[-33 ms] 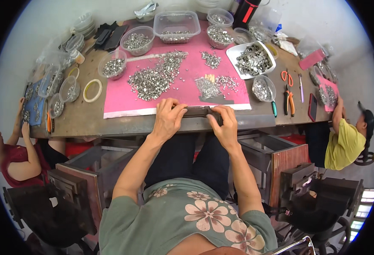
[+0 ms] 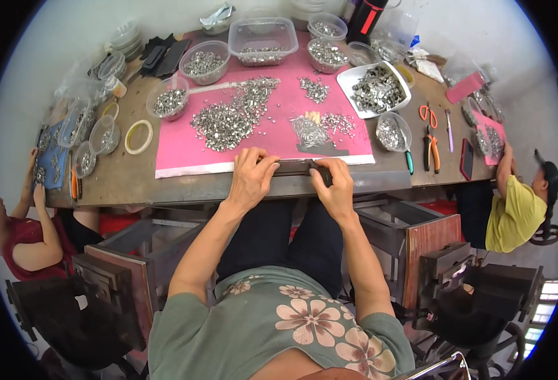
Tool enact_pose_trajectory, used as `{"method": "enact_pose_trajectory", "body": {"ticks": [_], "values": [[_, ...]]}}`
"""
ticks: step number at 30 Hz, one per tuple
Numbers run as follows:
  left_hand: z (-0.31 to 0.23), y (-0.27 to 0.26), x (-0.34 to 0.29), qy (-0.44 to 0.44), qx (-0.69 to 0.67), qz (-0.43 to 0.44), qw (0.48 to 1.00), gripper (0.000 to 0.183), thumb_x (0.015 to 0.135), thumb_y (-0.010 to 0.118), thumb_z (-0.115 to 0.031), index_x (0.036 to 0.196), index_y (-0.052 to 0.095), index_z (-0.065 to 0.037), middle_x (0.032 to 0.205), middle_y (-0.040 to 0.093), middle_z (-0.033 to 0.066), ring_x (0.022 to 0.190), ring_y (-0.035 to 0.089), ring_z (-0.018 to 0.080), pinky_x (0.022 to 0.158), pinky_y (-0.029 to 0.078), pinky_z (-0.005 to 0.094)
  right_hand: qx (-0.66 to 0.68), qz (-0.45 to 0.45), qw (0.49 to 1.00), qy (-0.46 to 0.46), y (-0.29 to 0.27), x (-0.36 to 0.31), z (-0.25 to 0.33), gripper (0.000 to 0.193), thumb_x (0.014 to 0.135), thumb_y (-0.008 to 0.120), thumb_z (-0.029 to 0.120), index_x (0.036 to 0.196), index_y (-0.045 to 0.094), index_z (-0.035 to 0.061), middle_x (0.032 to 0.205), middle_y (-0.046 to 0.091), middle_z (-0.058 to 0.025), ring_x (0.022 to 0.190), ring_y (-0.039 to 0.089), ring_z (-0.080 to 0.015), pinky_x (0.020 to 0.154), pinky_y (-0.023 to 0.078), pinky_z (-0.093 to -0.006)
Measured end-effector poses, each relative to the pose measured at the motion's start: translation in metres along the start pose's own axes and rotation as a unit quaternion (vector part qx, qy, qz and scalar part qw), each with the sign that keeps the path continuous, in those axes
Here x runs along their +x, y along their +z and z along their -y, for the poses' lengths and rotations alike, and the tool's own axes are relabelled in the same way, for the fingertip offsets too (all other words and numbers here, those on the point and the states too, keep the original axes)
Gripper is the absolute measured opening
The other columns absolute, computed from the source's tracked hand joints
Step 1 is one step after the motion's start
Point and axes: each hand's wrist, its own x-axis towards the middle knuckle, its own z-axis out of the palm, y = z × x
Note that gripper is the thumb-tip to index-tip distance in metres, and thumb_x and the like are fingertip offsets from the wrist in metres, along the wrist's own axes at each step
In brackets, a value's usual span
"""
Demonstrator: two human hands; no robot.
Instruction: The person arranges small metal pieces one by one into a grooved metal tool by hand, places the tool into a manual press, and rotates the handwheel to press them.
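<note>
At the front edge of the table, both my hands grip a dark, narrow metal bar point(image 2: 293, 168) that lies crosswise. My left hand point(image 2: 252, 178) is closed around its left end, fingertips curled over the top. My right hand point(image 2: 334, 190) pinches a dark piece at the right end between thumb and fingers. The fingers hide whatever small part may sit in the bar. Just beyond, a pink mat point(image 2: 176, 147) bears a large heap of small silvery metal pieces point(image 2: 228, 123). Thin metal pins point(image 2: 310, 132) lie closer to my right hand, beside a smaller scatter of pieces point(image 2: 339, 123).
Clear tubs of metal parts point(image 2: 206, 62) line the back, with a white tray point(image 2: 344, 81) at right. Orange-handled pliers point(image 2: 431, 152), scissors point(image 2: 428, 115) and a phone point(image 2: 466, 159) lie on the right. A tape roll point(image 2: 139, 136) lies left. One person sits on each side.
</note>
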Motion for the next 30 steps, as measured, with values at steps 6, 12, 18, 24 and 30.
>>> {"method": "enact_pose_trajectory", "body": {"ticks": [6,12,18,24,30], "values": [[-0.015,0.000,-0.010,0.023,0.039,-0.030,0.999,0.030,0.084,0.078,-0.019,0.112,0.070,-0.012,0.107,0.063,0.0059,0.105,0.058,0.0260,0.099,0.036,0.0458,-0.026,-0.040,0.999,-0.011,-0.002,-0.004,-0.013,0.027,0.081,0.073,0.000,0.107,0.067,0.0010,0.103,0.067,-0.0140,0.098,0.063,-0.0334,0.089,0.049,-0.0418],[-0.011,0.005,-0.010,0.045,0.049,-0.040,0.997,0.029,0.082,0.079,-0.015,0.109,0.069,-0.011,0.118,0.066,0.0073,0.121,0.059,0.0281,0.115,0.027,0.0555,-0.037,0.012,0.998,-0.041,0.005,-0.010,-0.006,0.041,0.079,0.079,0.001,0.118,0.066,0.0022,0.118,0.062,-0.0151,0.110,0.058,-0.0350,0.095,0.048,-0.0431],[-0.012,-0.025,-0.067,-0.093,-0.318,-0.181,0.926,0.030,0.099,0.059,-0.004,0.128,0.055,0.000,0.135,0.061,0.0198,0.133,0.056,0.0327,0.114,0.040,0.0484,-0.083,-0.006,0.995,-0.054,0.012,-0.013,-0.011,0.047,0.077,0.083,0.011,0.119,0.064,0.0052,0.120,0.062,-0.0098,0.109,0.057,-0.0309,0.091,0.045,-0.0418],[0.015,-0.081,-0.083,-0.463,-0.518,-0.032,0.719,0.039,0.112,0.041,-0.021,0.137,0.049,0.007,0.123,0.066,0.0228,0.112,0.070,0.0292,0.093,0.058,0.0371,-0.108,-0.013,0.992,-0.064,0.011,-0.014,-0.011,0.045,0.078,0.082,0.011,0.119,0.064,0.0055,0.120,0.062,-0.0094,0.108,0.057,-0.0301,0.089,0.045,-0.0414],[-0.015,-0.058,-0.053,-0.199,-0.178,-0.012,0.964,0.025,0.096,0.067,-0.007,0.121,0.067,-0.002,0.099,0.072,0.0110,0.087,0.069,0.0217,0.077,0.056,0.0335,-0.136,0.000,0.989,-0.064,0.005,-0.004,-0.001,0.040,0.080,0.081,0.014,0.116,0.067,0.0068,0.115,0.065,-0.0067,0.106,0.059,-0.0276,0.096,0.039,-0.0430]]}}
